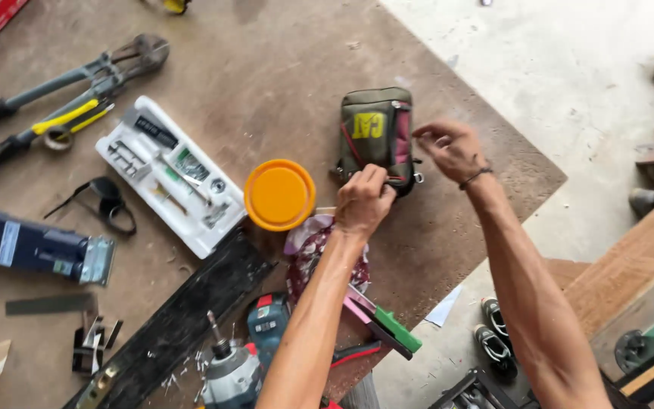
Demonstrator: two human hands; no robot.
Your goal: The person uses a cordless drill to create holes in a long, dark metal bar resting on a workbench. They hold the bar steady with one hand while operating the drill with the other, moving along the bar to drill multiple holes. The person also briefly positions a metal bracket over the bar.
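On the brown desk (pixel 266 98), an olive-green zippered pouch (pixel 372 129) with a yellow mark and a pink edge lies at about one o'clock from centre. The left hand (pixel 363 201) is curled shut, gripping the pouch's lower edge at six o'clock of it. The right hand (pixel 452 148) sits at three o'clock of the pouch, fingertips pinched together at its pink zipper side. An orange round lid (pixel 279 195) lies just beside the pouch at eight o'clock. Further toward nine o'clock rests a white plastic tool tray (pixel 169 174), and bolt cutters (pixel 62 91) lie at ten o'clock.
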